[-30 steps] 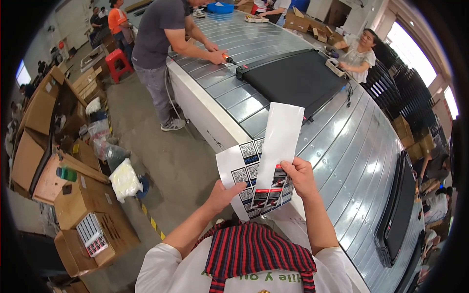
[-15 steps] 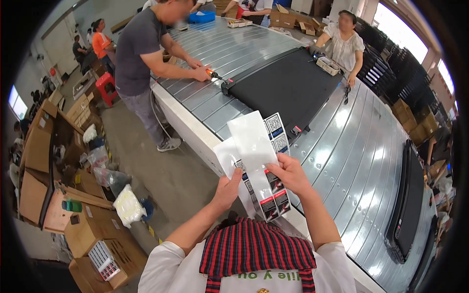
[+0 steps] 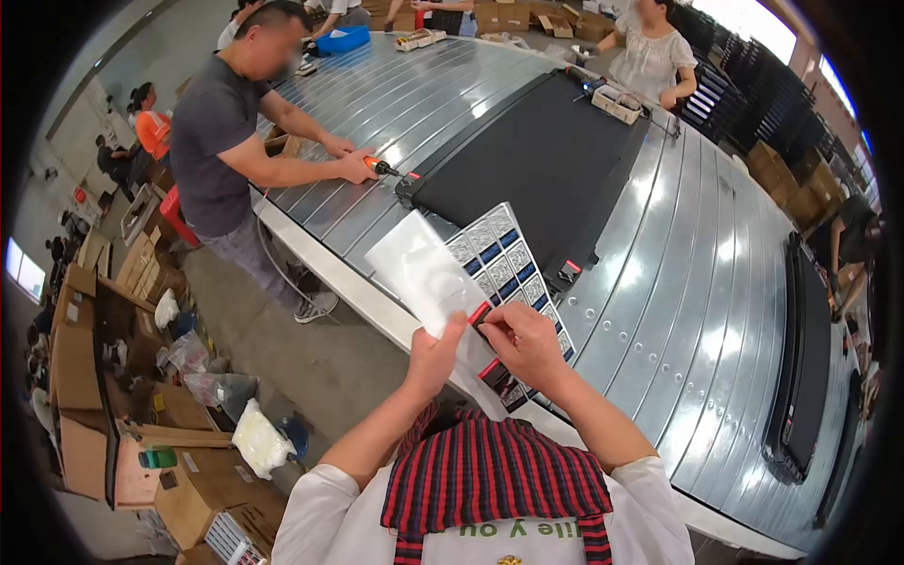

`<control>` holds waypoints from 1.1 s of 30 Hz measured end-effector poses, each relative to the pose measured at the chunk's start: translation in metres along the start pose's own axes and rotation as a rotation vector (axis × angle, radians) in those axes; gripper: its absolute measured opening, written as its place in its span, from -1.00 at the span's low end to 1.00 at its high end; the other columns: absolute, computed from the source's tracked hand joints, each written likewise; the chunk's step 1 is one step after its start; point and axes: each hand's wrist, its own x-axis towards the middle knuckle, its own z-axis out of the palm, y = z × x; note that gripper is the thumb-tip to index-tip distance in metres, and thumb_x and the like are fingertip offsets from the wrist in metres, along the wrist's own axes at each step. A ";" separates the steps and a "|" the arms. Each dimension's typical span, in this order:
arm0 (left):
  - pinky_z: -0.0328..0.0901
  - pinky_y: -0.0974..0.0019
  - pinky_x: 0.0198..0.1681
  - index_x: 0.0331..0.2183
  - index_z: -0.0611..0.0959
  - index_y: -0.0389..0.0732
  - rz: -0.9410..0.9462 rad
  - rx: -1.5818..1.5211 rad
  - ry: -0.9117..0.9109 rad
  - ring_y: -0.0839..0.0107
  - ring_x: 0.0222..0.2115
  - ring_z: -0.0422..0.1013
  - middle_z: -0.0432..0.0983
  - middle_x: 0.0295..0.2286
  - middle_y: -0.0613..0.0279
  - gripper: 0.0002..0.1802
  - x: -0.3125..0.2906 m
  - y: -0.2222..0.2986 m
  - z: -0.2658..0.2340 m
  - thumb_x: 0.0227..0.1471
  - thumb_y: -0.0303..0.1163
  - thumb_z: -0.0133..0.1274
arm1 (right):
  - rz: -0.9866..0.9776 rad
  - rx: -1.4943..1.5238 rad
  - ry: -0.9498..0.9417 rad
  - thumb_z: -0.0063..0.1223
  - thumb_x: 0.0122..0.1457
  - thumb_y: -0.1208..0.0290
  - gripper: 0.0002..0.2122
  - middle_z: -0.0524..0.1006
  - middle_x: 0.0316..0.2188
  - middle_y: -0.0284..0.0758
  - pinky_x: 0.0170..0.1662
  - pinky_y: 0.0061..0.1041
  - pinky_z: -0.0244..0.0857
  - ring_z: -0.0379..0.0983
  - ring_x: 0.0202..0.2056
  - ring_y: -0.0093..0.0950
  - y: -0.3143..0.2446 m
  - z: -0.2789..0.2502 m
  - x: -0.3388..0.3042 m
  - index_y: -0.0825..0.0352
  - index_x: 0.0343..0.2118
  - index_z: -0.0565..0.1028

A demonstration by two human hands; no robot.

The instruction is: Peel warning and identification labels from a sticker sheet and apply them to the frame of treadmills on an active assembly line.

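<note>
My left hand (image 3: 436, 356) is closed on several sticker sheets, its thumb lying across the front. The blank white sheet (image 3: 407, 252) leans to the left, and a printed sticker sheet (image 3: 497, 247) with square codes and blue bands fans out to the right behind it. My right hand (image 3: 527, 350) pinches with thumb and forefinger at a red-and-black sticker (image 3: 479, 315) on the sheets; whether its edge is lifted cannot be made out. Another red-and-black sticker (image 3: 496, 373) shows below the right fingers. The sheets are held above the table's near edge.
A black flat panel (image 3: 527, 155) lies on the metal-slatted table (image 3: 650, 311). A co-worker at the left holds an orange power screwdriver (image 3: 380, 167) against its corner. Another person stands beyond, near a parts tray (image 3: 617, 104). A second black panel (image 3: 800, 358) lies right; cardboard boxes (image 3: 202, 490) stand lower left.
My right hand has moved from gripping the sheets' edge to pinching at a red-and-black sticker. The white sheet tilts further left, exposing more of the coded sheet. The far person's hand has drawn back.
</note>
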 end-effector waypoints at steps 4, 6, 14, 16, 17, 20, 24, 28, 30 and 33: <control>0.19 0.49 -0.43 -0.37 0.50 -0.34 0.081 0.059 -0.188 0.60 -0.47 0.27 0.40 -0.52 0.35 -0.53 0.036 0.005 0.001 0.05 -0.06 -0.16 | 0.143 0.086 0.107 0.05 -0.07 0.55 -0.92 0.43 -0.56 -0.28 -0.53 -0.59 0.29 0.39 -0.59 -0.51 0.010 0.012 0.016 0.39 -0.48 0.44; 0.22 0.45 -0.43 -0.38 0.50 -0.34 0.102 0.171 -0.276 0.54 -0.47 0.31 0.42 -0.53 0.28 -0.52 0.057 0.010 -0.005 0.06 -0.05 -0.21 | 0.195 0.060 0.120 0.05 -0.05 0.54 -0.91 0.44 -0.56 -0.29 -0.52 -0.59 0.29 0.40 -0.57 -0.52 0.009 0.016 0.027 0.40 -0.45 0.45; 0.22 0.40 -0.47 -0.42 0.49 -0.33 0.159 0.215 -0.604 0.50 -0.52 0.33 0.40 -0.59 0.24 -0.53 0.128 0.022 -0.003 0.06 -0.06 -0.22 | 0.263 -0.151 0.203 -0.02 -0.01 0.53 -0.91 0.45 -0.57 -0.26 -0.51 -0.57 0.27 0.39 -0.58 -0.49 0.019 0.022 0.067 0.42 -0.43 0.44; 0.22 0.40 -0.47 -0.42 0.49 -0.32 0.149 0.220 -0.651 0.51 -0.52 0.32 0.39 -0.59 0.26 -0.54 0.140 0.017 -0.001 0.06 -0.07 -0.22 | 0.307 -0.130 0.255 -0.04 -0.01 0.53 -0.91 0.45 -0.58 -0.25 -0.51 -0.55 0.26 0.39 -0.59 -0.48 0.020 0.024 0.070 0.42 -0.43 0.44; 0.21 0.41 -0.46 -0.42 0.48 -0.32 0.132 0.197 -0.674 0.52 -0.51 0.30 0.38 -0.58 0.27 -0.56 0.145 0.016 0.000 0.07 -0.09 -0.22 | 0.395 -0.047 0.257 -0.05 0.00 0.54 -0.91 0.44 -0.60 -0.25 -0.52 -0.54 0.25 0.38 -0.59 -0.47 0.018 0.024 0.071 0.43 -0.43 0.44; 0.20 0.42 -0.44 -0.40 0.46 -0.32 0.122 0.147 -0.787 0.55 -0.49 0.27 0.36 -0.56 0.29 -0.59 0.163 0.014 0.006 0.07 -0.12 -0.21 | 0.495 -0.038 0.317 -0.08 0.00 0.55 -0.91 0.44 -0.61 -0.26 -0.53 -0.56 0.23 0.36 -0.60 -0.50 0.017 0.025 0.076 0.43 -0.42 0.43; 0.19 0.44 -0.39 -0.36 0.44 -0.32 0.121 0.061 -0.907 0.57 -0.45 0.25 0.35 -0.52 0.30 -0.61 0.173 0.011 0.015 0.07 -0.14 -0.20 | 0.507 -0.136 0.414 -0.10 0.02 0.55 -0.91 0.44 -0.63 -0.30 -0.55 -0.62 0.20 0.34 -0.61 -0.60 0.017 0.026 0.075 0.42 -0.42 0.43; 0.18 0.44 -0.37 -0.34 0.43 -0.32 0.013 0.018 -1.016 0.57 -0.43 0.24 0.35 -0.51 0.30 -0.60 0.181 0.012 0.018 0.08 -0.13 -0.22 | 0.615 -0.126 0.456 -0.11 0.03 0.54 -0.91 0.42 -0.66 -0.33 -0.55 -0.64 0.20 0.33 -0.61 -0.65 0.016 0.031 0.073 0.43 -0.44 0.43; 0.19 0.44 -0.32 -0.30 0.45 -0.34 -0.059 0.144 -1.025 0.55 -0.38 0.26 0.39 -0.46 0.27 -0.58 0.183 0.014 0.015 0.08 -0.13 -0.23 | 0.609 -0.114 0.525 -0.12 0.05 0.52 -0.90 0.42 -0.67 -0.34 -0.54 -0.66 0.21 0.33 -0.62 -0.64 0.024 0.036 0.069 0.44 -0.45 0.42; 0.20 0.42 -0.28 -0.25 0.45 -0.37 0.016 0.100 -0.837 0.53 -0.33 0.29 0.42 -0.38 0.22 -0.56 0.195 0.000 0.012 0.08 -0.14 -0.22 | 0.842 0.050 0.688 -0.13 0.06 0.51 -0.89 0.42 -0.66 -0.35 -0.53 -0.67 0.23 0.35 -0.60 -0.65 0.053 0.029 0.055 0.43 -0.46 0.43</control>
